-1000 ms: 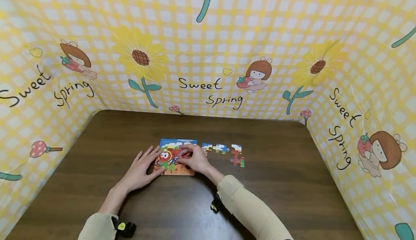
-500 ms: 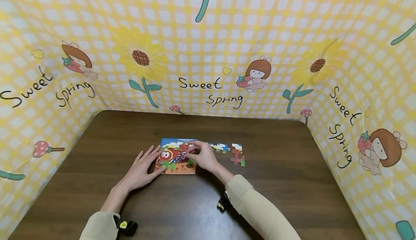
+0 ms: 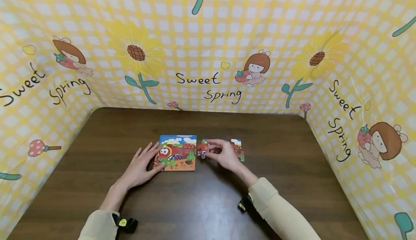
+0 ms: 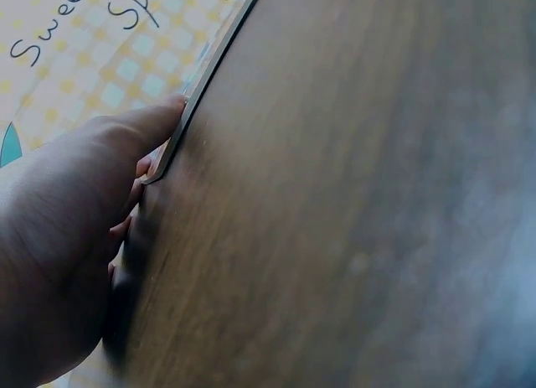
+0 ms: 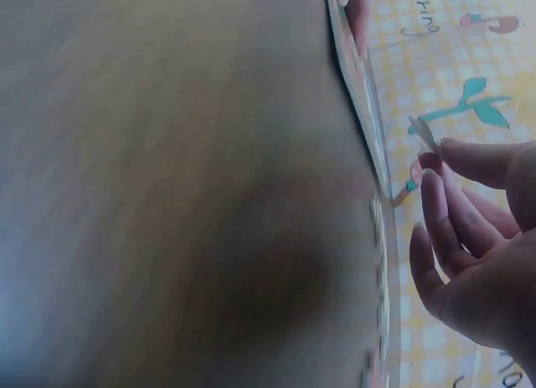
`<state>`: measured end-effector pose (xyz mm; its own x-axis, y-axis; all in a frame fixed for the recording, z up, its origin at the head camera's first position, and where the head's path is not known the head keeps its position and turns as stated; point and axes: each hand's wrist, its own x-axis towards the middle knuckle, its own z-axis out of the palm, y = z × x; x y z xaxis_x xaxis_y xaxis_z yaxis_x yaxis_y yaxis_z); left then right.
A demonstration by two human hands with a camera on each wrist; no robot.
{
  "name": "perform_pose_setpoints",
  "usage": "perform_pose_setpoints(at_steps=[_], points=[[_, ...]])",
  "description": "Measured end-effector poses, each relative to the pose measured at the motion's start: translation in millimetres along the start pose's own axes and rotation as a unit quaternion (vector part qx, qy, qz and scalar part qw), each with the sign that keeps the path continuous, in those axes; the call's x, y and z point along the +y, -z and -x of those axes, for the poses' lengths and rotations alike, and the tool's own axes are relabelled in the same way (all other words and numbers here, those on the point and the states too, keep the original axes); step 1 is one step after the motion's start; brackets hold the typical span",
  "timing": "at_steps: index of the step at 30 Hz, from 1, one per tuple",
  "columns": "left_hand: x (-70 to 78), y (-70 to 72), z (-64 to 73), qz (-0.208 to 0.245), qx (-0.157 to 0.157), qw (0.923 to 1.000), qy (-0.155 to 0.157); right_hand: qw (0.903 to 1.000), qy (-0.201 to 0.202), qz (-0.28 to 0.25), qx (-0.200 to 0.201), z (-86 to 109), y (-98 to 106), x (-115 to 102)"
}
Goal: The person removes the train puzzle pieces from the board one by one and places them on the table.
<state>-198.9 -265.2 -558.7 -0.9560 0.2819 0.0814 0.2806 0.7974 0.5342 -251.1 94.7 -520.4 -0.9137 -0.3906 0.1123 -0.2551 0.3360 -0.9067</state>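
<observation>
A square picture puzzle board (image 3: 182, 153) with a red cartoon train lies on the table. My left hand (image 3: 143, 164) rests at its left side, fingers extended on the left edge and thumb at the lower edge; the left wrist view shows the thumb (image 4: 155, 124) on the rim. To the right of the board, my right hand (image 3: 224, 155) pinches a small puzzle piece (image 3: 202, 153) between thumb and fingertips. The right wrist view shows this piece (image 5: 425, 135) nearly edge-on, above the tabletop. Loose puzzle pieces (image 3: 237, 144) lie beyond the right hand, partly hidden by it.
The dark wooden table (image 3: 130, 124) is enclosed by a yellow checked cloth (image 3: 201, 52) at the back and sides. A black wrist camera (image 3: 128, 225) sits at the left cuff, another camera (image 3: 245, 204) at the right.
My right hand has moved right, from over the board to the loose pieces, with a piece pinched in its fingertips. The board's train picture is more exposed. My left hand has stayed at the board.
</observation>
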Motion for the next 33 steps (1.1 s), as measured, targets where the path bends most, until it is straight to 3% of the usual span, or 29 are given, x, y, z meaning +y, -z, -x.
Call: perform_pose_setpoints(at_steps=[11,22,25,29,33], points=[[2.3,1.9,0.3,-0.004,0.004,1.0000,-0.006,0.9997,-0.015,-0.007,0.018,27.9,31.8,13.2],[4.2,6.3,1.4,-0.007,0.004,1.0000,-0.001,0.9964,0.022,0.081,0.006,39.8,44.5,24.4],[3.8,6.4,1.4,-0.009,0.004,1.0000,-0.001,0.9885,0.025,0.149,0.008,41.0,44.2,23.2],[2.9,5.0,1.8,-0.010,0.005,0.9999,-0.002,0.9659,0.048,0.253,0.021,40.7,43.6,23.7],[2.4,2.3,2.2,-0.008,0.010,0.9999,-0.006,0.9526,0.102,0.285,0.029,37.3,45.5,42.4]])
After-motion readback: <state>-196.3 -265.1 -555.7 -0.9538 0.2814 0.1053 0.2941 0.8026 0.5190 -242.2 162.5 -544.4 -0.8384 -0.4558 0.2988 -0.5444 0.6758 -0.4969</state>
